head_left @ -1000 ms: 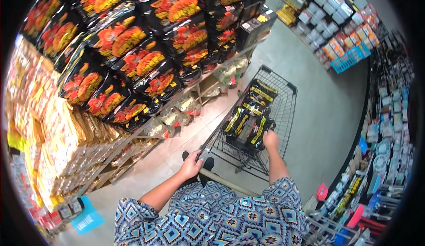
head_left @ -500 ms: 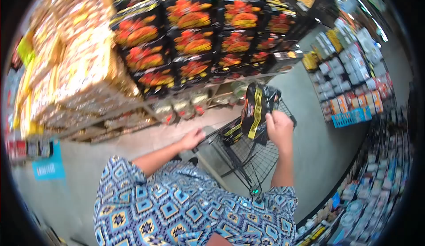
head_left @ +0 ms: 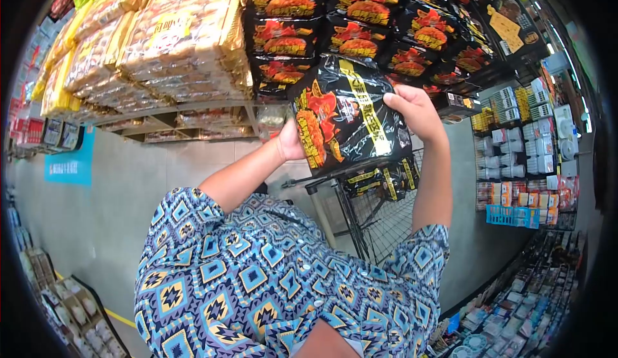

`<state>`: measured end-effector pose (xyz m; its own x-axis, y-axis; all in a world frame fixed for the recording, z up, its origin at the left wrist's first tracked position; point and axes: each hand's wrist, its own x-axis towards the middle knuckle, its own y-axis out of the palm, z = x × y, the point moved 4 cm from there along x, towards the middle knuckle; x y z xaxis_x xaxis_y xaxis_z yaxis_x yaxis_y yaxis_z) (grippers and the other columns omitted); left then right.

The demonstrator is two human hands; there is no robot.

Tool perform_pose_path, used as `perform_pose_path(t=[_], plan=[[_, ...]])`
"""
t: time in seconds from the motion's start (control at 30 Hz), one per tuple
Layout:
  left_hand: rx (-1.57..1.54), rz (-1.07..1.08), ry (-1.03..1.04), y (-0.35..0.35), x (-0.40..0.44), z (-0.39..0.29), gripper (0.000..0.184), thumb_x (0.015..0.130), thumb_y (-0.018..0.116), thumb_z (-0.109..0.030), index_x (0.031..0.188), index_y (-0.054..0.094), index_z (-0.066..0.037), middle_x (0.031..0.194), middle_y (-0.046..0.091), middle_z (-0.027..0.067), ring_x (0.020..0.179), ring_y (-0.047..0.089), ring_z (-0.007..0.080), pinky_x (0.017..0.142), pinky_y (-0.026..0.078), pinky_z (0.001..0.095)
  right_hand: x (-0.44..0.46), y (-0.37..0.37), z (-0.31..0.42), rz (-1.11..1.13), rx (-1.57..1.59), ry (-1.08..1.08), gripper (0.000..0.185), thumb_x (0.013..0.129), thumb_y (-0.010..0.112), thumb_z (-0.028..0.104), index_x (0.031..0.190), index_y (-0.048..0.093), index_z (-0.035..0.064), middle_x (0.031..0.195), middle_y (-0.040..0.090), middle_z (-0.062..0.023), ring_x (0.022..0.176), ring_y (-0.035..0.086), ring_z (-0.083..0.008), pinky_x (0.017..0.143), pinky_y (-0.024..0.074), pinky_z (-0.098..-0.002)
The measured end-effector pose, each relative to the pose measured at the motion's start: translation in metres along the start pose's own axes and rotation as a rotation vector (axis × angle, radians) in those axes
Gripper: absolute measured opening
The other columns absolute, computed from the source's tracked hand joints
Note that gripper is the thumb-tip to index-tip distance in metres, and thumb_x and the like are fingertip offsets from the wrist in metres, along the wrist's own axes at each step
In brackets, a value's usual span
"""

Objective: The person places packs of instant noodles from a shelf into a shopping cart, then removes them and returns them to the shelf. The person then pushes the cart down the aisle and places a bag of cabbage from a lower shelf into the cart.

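A large black noodle multipack (head_left: 351, 116) with a red-orange picture and a yellow strip is held up in front of me, above the cart. My right hand (head_left: 418, 112) grips its right upper side, thumb on the front. At its left edge is my left hand (head_left: 293, 140), fingers partly hidden behind the pack. Below it, the wire shopping cart (head_left: 380, 219) holds more black packs (head_left: 386, 181) with yellow strips. Behind the held pack rise stacked black packs (head_left: 286, 36) of the same look.
Gold-wrapped packs (head_left: 174, 42) are piled on the shelf at the upper left. On the right stands a rack of goods (head_left: 521, 158) with a blue basket (head_left: 513, 216). Dense small goods (head_left: 515, 313) line the lower right, and another shelf (head_left: 77, 313) the lower left.
The pack came up out of the cart in my right hand, toward me. My left hand left the cart handle and took the pack's left edge. The view turned left.
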<state>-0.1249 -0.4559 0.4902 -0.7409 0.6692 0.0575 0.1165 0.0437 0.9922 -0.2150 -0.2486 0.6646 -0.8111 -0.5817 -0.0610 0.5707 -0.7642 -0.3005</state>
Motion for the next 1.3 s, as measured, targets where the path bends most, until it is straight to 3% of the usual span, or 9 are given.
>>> perform_pose_path(t=[0.1, 0.17, 0.27, 0.33, 0.4, 0.6, 1.0, 1.17, 1.3], plan=[[-0.049, 0.068, 0.049, 0.0, -0.002, -0.018, 0.067, 0.097, 0.033, -0.058, 0.142, 0.047, -0.01, 0.142, 0.051, 0.0126, 0.128, 0.049, 0.0311, 0.111, 0.034, 0.0524, 0.019, 0.011, 0.005, 0.0, -0.08, 0.021, 0.035, 0.093, 0.063, 0.018, 0.066, 0.043, 0.0085, 0.066, 0.036, 0.0109, 0.063, 0.033, -0.001, 0.054, 0.0305, -0.0229], [0.02, -0.067, 0.13, 0.004, -0.002, -0.03, 0.068, 0.097, 0.034, -0.057, 0.143, 0.045, -0.008, 0.144, 0.049, 0.0143, 0.13, 0.048, 0.0323, 0.111, 0.034, 0.0534, 0.025, 0.011, 0.016, -0.035, -0.249, 0.093, 0.037, 0.093, 0.064, 0.019, 0.066, 0.042, 0.0064, 0.064, 0.033, 0.0098, 0.062, 0.031, -0.002, 0.051, 0.0298, -0.0248], [-0.032, -0.155, 0.212, 0.053, 0.01, -0.034, 0.064, 0.099, 0.035, -0.051, 0.141, 0.046, -0.004, 0.141, 0.051, 0.0169, 0.126, 0.051, 0.0333, 0.11, 0.037, 0.0484, 0.02, 0.007, 0.041, -0.136, -0.518, 0.007, 0.034, 0.09, 0.066, 0.022, 0.071, 0.048, -0.0002, 0.059, 0.04, -0.0029, 0.061, 0.035, -0.0069, 0.053, 0.0376, -0.0299], [0.002, -0.111, 0.191, 0.061, 0.015, -0.039, 0.066, 0.099, 0.033, -0.051, 0.143, 0.043, -0.003, 0.143, 0.048, 0.0185, 0.129, 0.048, 0.0352, 0.11, 0.036, 0.0497, 0.018, 0.013, 0.06, -0.217, -0.626, 0.009, 0.029, 0.088, 0.065, 0.024, 0.082, 0.057, -0.0032, 0.073, 0.06, -0.0212, 0.064, 0.058, -0.0312, 0.063, 0.0466, -0.0404], [-0.027, -0.079, 0.137, 0.061, 0.026, -0.048, 0.067, 0.099, 0.034, -0.053, 0.142, 0.044, -0.003, 0.143, 0.048, 0.0184, 0.129, 0.048, 0.0355, 0.11, 0.036, 0.0508, 0.019, 0.015, 0.081, -0.273, -0.67, 0.132, 0.028, 0.088, 0.065, 0.025, 0.087, 0.058, -0.0022, 0.078, 0.062, -0.0226, 0.073, 0.062, -0.0391, 0.066, 0.0473, -0.0433], [-0.098, -0.098, 0.022, 0.068, 0.057, -0.066, 0.077, 0.094, 0.032, -0.064, 0.144, 0.042, -0.006, 0.145, 0.045, 0.0179, 0.131, 0.046, 0.037, 0.111, 0.034, 0.0554, 0.025, 0.006, 0.1, -0.469, -0.817, 0.113, 0.02, 0.089, 0.062, 0.02, 0.089, 0.058, 0.0, 0.083, 0.062, -0.0217, 0.082, 0.061, -0.0412, 0.07, 0.0476, -0.0458], [-0.084, 0.071, 0.035, 0.09, 0.08, -0.079, 0.066, 0.096, 0.04, -0.056, 0.141, 0.048, -0.008, 0.144, 0.05, 0.0099, 0.13, 0.049, 0.0278, 0.112, 0.035, 0.0482, 0.02, 0.01, 0.131, -0.76, -0.815, 0.103, 0.015, 0.091, 0.063, 0.012, 0.095, 0.063, -0.0019, 0.08, 0.063, -0.0193, 0.071, 0.062, -0.0356, 0.065, 0.0486, -0.0391], [-0.22, 0.039, 0.132, 0.096, 0.076, -0.082, 0.064, 0.097, 0.04, -0.054, 0.146, 0.042, -0.013, 0.148, 0.045, 0.0091, 0.137, 0.039, 0.0281, 0.117, 0.025, 0.0484, 0.024, 0.008, 0.16, -0.755, -0.926, -0.086, 0.012, 0.09, 0.063, 0.009, 0.095, 0.064, -0.0014, 0.089, 0.065, -0.0168, 0.083, 0.063, -0.0327, 0.076, 0.0486, -0.038], [-0.144, 0.0, 0.154, 0.115, 0.046, -0.093, 0.058, 0.1, 0.035, -0.054, 0.142, 0.047, -0.016, 0.139, 0.055, 0.0084, 0.127, 0.052, 0.026, 0.111, 0.034, 0.0411, 0.039, 0.005, 0.196, -0.713, -0.935, -0.316, 0.008, 0.087, 0.062, -0.001, 0.095, 0.065, -0.0027, 0.09, 0.065, -0.0168, 0.085, 0.061, -0.0325, 0.081, 0.0474, -0.0388]])
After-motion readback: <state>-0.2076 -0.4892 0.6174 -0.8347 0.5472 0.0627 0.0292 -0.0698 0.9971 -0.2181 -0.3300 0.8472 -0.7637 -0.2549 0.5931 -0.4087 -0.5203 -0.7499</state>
